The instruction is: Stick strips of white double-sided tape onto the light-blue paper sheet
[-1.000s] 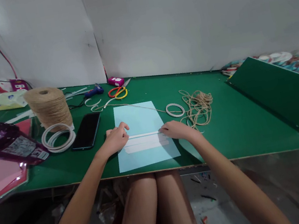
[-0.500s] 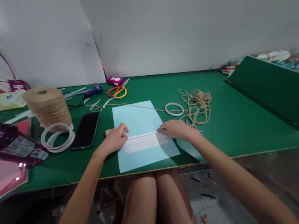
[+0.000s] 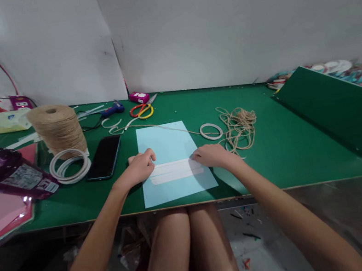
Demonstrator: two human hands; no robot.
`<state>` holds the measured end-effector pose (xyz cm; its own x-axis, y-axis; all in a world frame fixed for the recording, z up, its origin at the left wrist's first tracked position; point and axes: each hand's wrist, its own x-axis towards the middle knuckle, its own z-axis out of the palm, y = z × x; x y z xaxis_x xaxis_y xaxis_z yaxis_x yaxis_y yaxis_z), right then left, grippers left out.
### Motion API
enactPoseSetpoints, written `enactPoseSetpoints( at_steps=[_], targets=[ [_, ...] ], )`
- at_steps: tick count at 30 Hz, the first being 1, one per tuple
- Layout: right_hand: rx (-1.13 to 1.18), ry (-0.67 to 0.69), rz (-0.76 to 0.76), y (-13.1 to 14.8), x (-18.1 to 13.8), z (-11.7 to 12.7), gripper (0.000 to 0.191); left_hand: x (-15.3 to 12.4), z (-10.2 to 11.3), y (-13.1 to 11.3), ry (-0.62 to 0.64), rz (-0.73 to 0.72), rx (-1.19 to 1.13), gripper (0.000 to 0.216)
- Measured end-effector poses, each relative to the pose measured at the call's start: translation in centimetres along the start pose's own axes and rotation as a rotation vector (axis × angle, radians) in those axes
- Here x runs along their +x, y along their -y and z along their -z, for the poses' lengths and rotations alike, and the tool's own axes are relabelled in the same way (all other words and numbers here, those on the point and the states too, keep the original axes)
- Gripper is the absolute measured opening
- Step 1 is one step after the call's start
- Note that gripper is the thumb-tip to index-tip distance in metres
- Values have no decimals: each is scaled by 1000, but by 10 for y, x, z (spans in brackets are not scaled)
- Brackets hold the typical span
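A light blue sheet of paper (image 3: 161, 141) lies on the green table in front of me. Several white paper strips (image 3: 177, 175) rest side by side across its lower half. My left hand (image 3: 140, 166) is closed with curled fingers at the left end of the topmost strip. At that strip's right end, my right hand (image 3: 211, 156) is closed, thumb and fingertips pressed on it. The fingers partly cover both ends of the strip. Just beyond my right hand lie a white ring (image 3: 210, 125) and a loose tangle of jute twine (image 3: 242, 121).
A black phone (image 3: 104, 158), white rings (image 3: 83, 167), a large twine spool (image 3: 57, 129) and a purple cup (image 3: 9, 177) stand left. Scissors (image 3: 143, 110) and a blue glue gun (image 3: 113, 108) lie behind the paper. A green board (image 3: 341, 112) leans at right.
Almost nothing differs. Both hands stay at the ends of the topmost strip, and the strips and paper keep their places; only the camera view shifts slightly.
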<state>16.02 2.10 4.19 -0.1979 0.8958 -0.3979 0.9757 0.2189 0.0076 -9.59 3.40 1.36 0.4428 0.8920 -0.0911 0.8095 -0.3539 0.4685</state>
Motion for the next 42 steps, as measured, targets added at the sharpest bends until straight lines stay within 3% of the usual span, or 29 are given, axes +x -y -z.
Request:
enactPoseSetpoints(
  at_steps=[32, 39, 42],
  targets=[
    [-89, 5, -81, 13, -2, 1, 41, 3, 3, -3, 52, -4, 64, 17],
    [-134, -30, -199, 15, -5, 5, 50, 4, 8, -7, 81, 19, 108, 8],
    [-172, -149, -224, 15, -14, -1, 40, 2, 12, -7, 95, 26, 104, 4]
  ],
)
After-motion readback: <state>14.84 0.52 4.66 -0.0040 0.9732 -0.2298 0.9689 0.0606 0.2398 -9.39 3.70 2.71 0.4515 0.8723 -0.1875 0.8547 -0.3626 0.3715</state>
